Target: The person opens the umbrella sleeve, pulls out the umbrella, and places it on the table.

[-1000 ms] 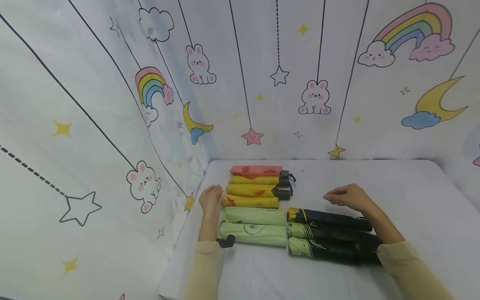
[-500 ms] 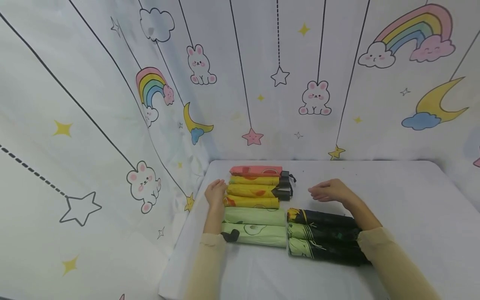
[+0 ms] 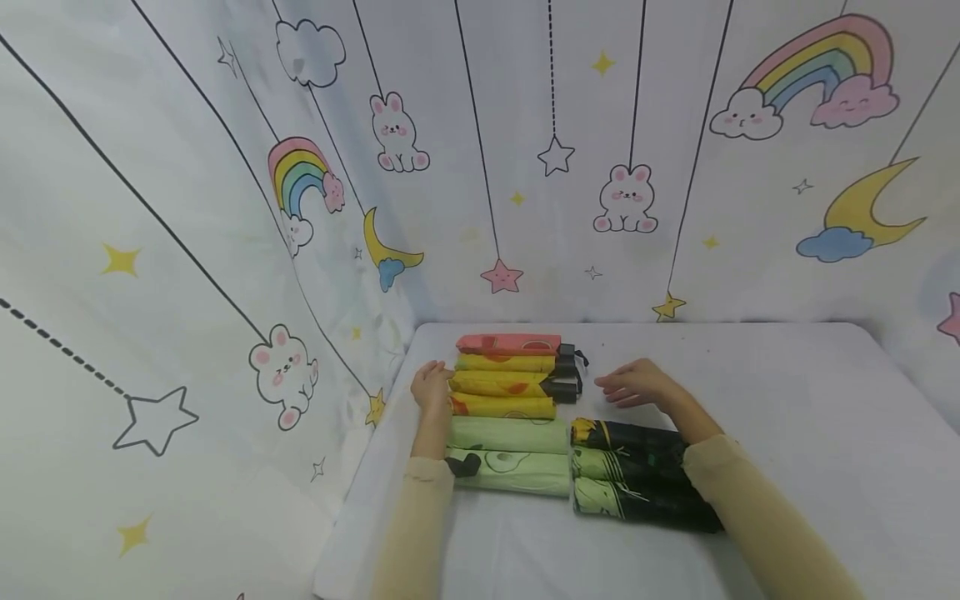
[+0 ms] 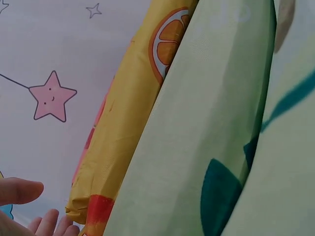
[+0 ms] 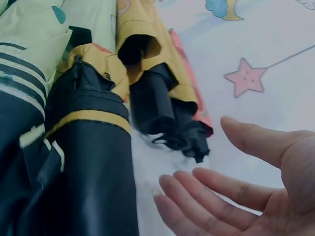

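Folded umbrellas in printed sleeves lie side by side on a white table. My left hand, fingers loosely extended, is at the left ends of the yellow umbrellas. In the left wrist view its fingertips are right at the end of a yellow umbrella with orange slices. Palm inward and fingers relaxed, my right hand hovers to the right of the black handles. The right wrist view shows the fingers apart from a black handle, with nothing held. A pink umbrella lies farthest back.
Nearer the front are two light green umbrellas, one with an avocado print. To their right lie three dark umbrellas, partly under my right forearm. A black strap end shows beside my left sleeve. A printed curtain hangs behind the table.
My right hand has moved left toward the black handles. My left hand has shifted slightly right and back, closer to the ends of the yellow umbrellas.
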Demonstrator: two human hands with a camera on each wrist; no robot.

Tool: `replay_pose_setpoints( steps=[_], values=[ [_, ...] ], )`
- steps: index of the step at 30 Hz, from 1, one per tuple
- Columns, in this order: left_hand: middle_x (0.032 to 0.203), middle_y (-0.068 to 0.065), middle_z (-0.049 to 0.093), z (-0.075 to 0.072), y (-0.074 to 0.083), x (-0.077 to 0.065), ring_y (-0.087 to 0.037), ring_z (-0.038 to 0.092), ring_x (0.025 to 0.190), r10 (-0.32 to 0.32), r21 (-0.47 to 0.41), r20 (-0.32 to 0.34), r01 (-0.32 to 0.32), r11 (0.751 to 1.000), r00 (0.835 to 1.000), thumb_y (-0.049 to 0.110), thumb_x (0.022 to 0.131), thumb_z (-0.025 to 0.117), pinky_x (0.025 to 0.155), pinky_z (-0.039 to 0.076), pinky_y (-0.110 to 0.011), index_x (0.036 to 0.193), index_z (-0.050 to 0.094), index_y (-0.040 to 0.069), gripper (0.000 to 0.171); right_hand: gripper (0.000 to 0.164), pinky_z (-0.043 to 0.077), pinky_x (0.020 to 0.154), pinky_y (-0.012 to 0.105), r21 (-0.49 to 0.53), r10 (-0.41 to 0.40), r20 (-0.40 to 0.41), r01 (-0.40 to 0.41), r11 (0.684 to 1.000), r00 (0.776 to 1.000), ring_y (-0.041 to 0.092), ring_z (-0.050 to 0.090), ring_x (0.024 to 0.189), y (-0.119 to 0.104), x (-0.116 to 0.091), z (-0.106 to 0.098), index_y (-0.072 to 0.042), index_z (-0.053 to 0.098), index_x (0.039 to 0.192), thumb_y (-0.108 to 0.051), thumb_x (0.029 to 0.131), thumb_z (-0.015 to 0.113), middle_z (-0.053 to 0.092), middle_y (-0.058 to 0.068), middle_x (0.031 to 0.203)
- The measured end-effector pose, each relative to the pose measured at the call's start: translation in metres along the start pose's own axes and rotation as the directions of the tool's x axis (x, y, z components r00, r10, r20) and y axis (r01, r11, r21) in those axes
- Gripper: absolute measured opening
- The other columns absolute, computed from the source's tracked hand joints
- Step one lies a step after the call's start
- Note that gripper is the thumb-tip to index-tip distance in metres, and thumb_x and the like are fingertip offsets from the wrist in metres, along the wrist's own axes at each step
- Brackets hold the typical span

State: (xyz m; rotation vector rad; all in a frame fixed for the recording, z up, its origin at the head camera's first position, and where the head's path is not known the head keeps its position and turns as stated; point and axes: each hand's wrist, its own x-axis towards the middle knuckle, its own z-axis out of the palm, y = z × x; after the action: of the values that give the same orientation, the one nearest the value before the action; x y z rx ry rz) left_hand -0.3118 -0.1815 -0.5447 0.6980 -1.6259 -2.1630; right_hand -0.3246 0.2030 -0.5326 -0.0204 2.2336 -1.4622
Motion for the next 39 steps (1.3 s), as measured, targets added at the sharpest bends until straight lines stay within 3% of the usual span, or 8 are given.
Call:
replay_pose_setpoints(
  steps=[5,13,16,23,26,30,32,39],
  values=[
    [0.146,-0.023,0.058,0.000,-0.004,0.005,-0.034,0.053,0.137,-0.011,-0.002,-0.009,0.011,1.000,1.000,-0.009,0.095,0.063,0.111,0.050,-0.044,0.144,0.053,-0.004,0.050,0.057,0.064,0.088,0.044,-0.023,0.054,-0.006,-0.055,0.998,0.998,0.034,0.074,0.105,-0.002,0.012,0.013,0.011,0.066,0.128,-0.036,0.097,0.076,0.073,0.025,0.119],
    [0.142,-0.017,0.063,0.000,-0.010,0.011,-0.030,0.060,0.124,-0.040,0.039,-0.028,0.041,0.998,0.999,-0.008,0.097,0.063,0.065,0.048,-0.023,0.147,0.054,-0.002,0.051,0.053,0.065,0.085,0.043,-0.067,0.049,0.021,-0.047,0.997,0.999,0.031,0.076,0.097,-0.001,0.021,0.031,0.014,0.068,0.123,-0.033,0.098,0.074,0.076,0.024,0.112],
    [0.141,-0.018,0.064,0.001,-0.013,0.012,-0.030,0.060,0.128,-0.048,0.032,-0.025,0.049,0.998,0.999,-0.009,0.097,0.060,0.067,0.049,-0.020,0.145,0.056,-0.002,0.048,0.052,0.066,0.082,0.043,-0.036,0.035,0.026,-0.034,0.999,0.999,0.032,0.077,0.095,-0.001,0.023,0.039,0.016,0.067,0.122,-0.029,0.098,0.074,0.075,0.025,0.110],
    [0.143,-0.022,0.062,0.003,-0.020,0.017,-0.032,0.056,0.137,-0.071,0.004,-0.005,0.071,0.997,0.997,-0.009,0.099,0.058,0.098,0.058,-0.032,0.146,0.054,-0.005,0.047,0.048,0.066,0.073,0.039,-0.001,0.031,-0.019,-0.031,1.000,0.999,0.026,0.077,0.082,0.001,0.031,0.053,0.014,0.072,0.114,-0.028,0.093,0.080,0.077,0.022,0.098],
    [0.143,-0.022,0.061,0.003,-0.021,0.017,-0.032,0.057,0.136,-0.080,-0.022,-0.011,0.080,0.997,0.997,-0.006,0.103,0.055,0.083,0.057,-0.020,0.146,0.053,-0.006,0.043,0.046,0.066,0.070,0.036,-0.014,0.050,-0.063,-0.051,0.999,0.997,0.022,0.076,0.077,0.002,0.036,0.056,0.012,0.074,0.109,-0.030,0.092,0.082,0.078,0.016,0.090],
    [0.143,-0.020,0.063,0.002,-0.021,0.016,-0.030,0.059,0.134,-0.091,-0.006,-0.025,0.091,0.996,0.996,-0.005,0.104,0.055,0.049,0.036,-0.014,0.146,0.054,-0.004,0.043,0.044,0.065,0.068,0.033,-0.034,0.088,-0.106,-0.092,0.995,0.991,0.017,0.074,0.073,0.000,0.038,0.058,0.010,0.075,0.105,-0.032,0.092,0.081,0.078,0.011,0.083],
    [0.142,-0.018,0.064,0.002,-0.021,0.016,-0.029,0.060,0.133,-0.096,0.011,-0.029,0.097,0.995,0.995,-0.004,0.103,0.058,0.045,0.028,-0.018,0.146,0.055,-0.003,0.043,0.045,0.064,0.068,0.032,-0.020,0.107,-0.111,-0.110,0.994,0.988,0.019,0.075,0.074,-0.003,0.038,0.058,0.011,0.074,0.106,-0.031,0.092,0.081,0.078,0.013,0.084],
    [0.142,-0.013,0.065,-0.002,-0.023,0.016,-0.024,0.062,0.130,-0.119,0.071,-0.019,0.120,0.990,0.993,-0.001,0.100,0.064,0.051,0.031,-0.021,0.147,0.055,0.002,0.048,0.059,0.066,0.080,0.040,0.225,0.168,-0.074,-0.148,0.963,0.983,0.032,0.078,0.090,-0.009,0.035,0.058,0.019,0.057,0.127,-0.026,0.094,0.079,0.075,0.027,0.106]
  ],
)
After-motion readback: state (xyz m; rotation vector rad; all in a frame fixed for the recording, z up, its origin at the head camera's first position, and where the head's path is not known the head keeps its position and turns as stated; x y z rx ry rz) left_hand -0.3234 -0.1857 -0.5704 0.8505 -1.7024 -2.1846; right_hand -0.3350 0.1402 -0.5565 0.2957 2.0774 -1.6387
